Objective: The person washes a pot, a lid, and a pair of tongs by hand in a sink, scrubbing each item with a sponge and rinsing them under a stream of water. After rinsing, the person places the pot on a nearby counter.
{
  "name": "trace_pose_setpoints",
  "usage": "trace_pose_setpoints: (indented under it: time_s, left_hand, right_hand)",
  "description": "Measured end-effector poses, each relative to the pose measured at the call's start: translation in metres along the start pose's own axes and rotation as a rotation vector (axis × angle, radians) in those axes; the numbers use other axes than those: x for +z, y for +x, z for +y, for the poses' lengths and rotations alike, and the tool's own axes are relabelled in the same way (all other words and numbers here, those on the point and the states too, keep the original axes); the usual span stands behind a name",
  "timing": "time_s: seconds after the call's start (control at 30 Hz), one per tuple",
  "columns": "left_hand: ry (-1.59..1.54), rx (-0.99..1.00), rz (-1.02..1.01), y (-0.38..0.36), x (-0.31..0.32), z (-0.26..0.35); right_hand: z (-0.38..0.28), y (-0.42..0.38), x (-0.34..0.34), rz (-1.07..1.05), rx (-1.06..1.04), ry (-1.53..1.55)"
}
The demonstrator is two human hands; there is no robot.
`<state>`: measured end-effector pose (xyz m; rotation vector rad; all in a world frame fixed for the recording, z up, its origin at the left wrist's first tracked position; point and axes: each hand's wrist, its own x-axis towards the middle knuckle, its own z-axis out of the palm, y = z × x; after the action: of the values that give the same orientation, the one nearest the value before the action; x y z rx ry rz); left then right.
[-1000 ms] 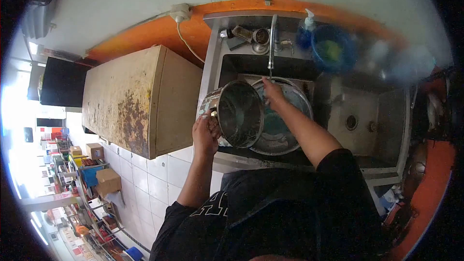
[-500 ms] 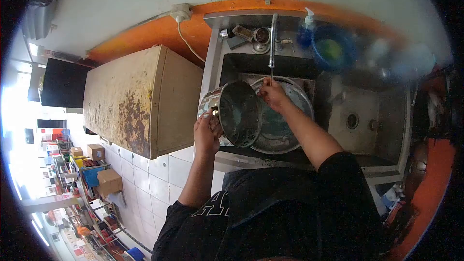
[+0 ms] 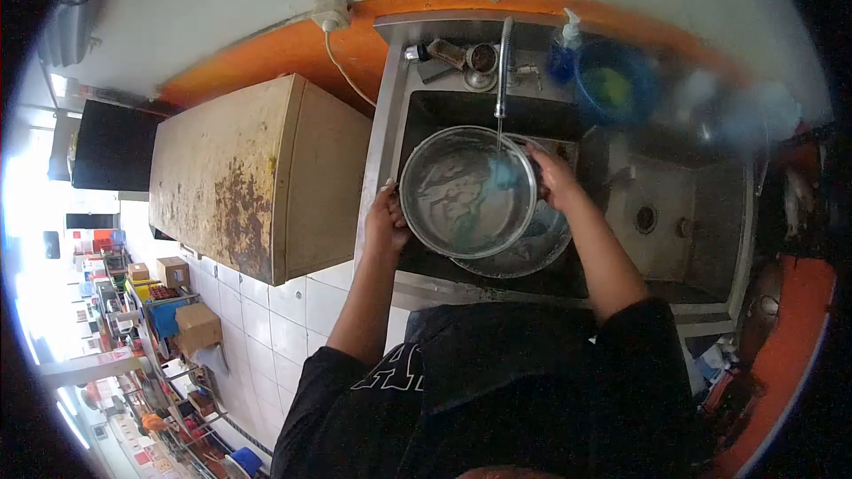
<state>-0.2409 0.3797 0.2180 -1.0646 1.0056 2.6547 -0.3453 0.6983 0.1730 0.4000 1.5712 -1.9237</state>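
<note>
A round metal pot [image 3: 461, 254] is held upright over the left sink basin, its mouth facing up. Water lies in its bottom, and a thin stream falls into it from the tap spout [image 3: 504, 80]. My left hand [image 3: 384, 220] is closed at the pot's left side, where a handle is mostly hidden. On the opposite side, my right hand [image 3: 554, 179] grips the pot near its rim, with the fingertips partly hidden. Beneath the pot sits a wide round metal bowl [image 3: 524, 263], largely covered by it.
A second sink basin [image 3: 652, 248] with a drain lies to the right. Behind the sinks stand a blue soap dispenser [image 3: 564, 58], a blue tub [image 3: 612, 89] and a scrubbing brush [image 3: 446, 54]. A rusty beige cabinet [image 3: 257, 177] borders the left side.
The pot has turned from tilted on its side to upright and moved right under the water stream. My right hand has left the tap spout and taken hold of the pot's right side.
</note>
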Motion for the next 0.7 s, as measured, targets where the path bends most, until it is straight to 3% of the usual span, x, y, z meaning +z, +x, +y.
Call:
trace_pose_setpoints:
  time_s: [0.03, 0.07, 0.1, 0.13, 0.17, 0.2, 0.23, 0.27, 0.33, 0.4, 0.47, 0.53, 0.57, 0.63, 0.7]
  left_hand:
    - [-0.003, -0.044, -0.052, 0.013, -0.014, -0.004]
    - [-0.009, -0.040, -0.048, 0.009, -0.001, -0.010]
    - [0.063, 0.027, 0.062, 0.004, 0.026, -0.021]
    - [0.134, 0.091, 0.173, 0.003, 0.043, -0.031]
    - [0.127, 0.092, 0.173, 0.012, 0.041, -0.039]
    - [0.375, 0.189, 0.194, 0.028, 0.032, -0.051]
    - [0.622, 0.283, 0.210, 0.043, 0.025, -0.064]
    - [0.614, 0.278, 0.205, 0.056, 0.023, -0.077]
    - [0.933, 0.411, 0.067, 0.079, 0.028, -0.103]
    - [0.941, 0.422, -0.047, 0.093, 0.047, -0.128]
    - [0.945, 0.432, -0.157, 0.109, 0.059, -0.147]
    - [1.334, 0.810, -0.235, 0.129, 0.069, -0.159]
    - [1.323, 0.810, -0.234, 0.129, 0.084, -0.159]
    - [1.073, 0.403, -0.248, 0.129, 0.114, -0.153]
    - [1.122, 0.393, -0.233, 0.121, 0.145, -0.132]
  right_hand:
    - [-0.012, -0.013, 0.005, -0.003, 0.001, -0.004]
    - [-0.038, -0.040, 0.016, 0.035, 0.040, 0.182]
    - [-0.056, -0.061, 0.022, 0.075, 0.077, 0.368]
    - [-0.059, -0.069, 0.020, 0.072, 0.079, 0.363]
    - [-0.062, -0.075, 0.016, -0.005, 0.129, 0.427]
    - [-0.068, -0.084, 0.012, -0.079, 0.178, 0.490]
    - [-0.097, -0.111, 0.037, 0.063, 0.171, 0.528]
    - [-0.094, -0.113, 0.032, 0.071, 0.169, 0.520]
    - [-0.089, -0.115, 0.020, -0.032, 0.139, 0.573]
    - [-0.092, -0.123, 0.022, 0.072, 0.126, 0.563]
    - [-0.093, -0.130, 0.017, -0.046, 0.061, 0.594]
    - [-0.096, -0.140, 0.020, -0.049, 0.056, 0.585]
    - [-0.095, -0.143, 0.021, -0.018, 0.024, 0.566]
    - [-0.098, -0.148, 0.025, 0.033, 0.009, 0.566]
    - [-0.092, -0.148, 0.020, 0.040, -0.016, 0.580]
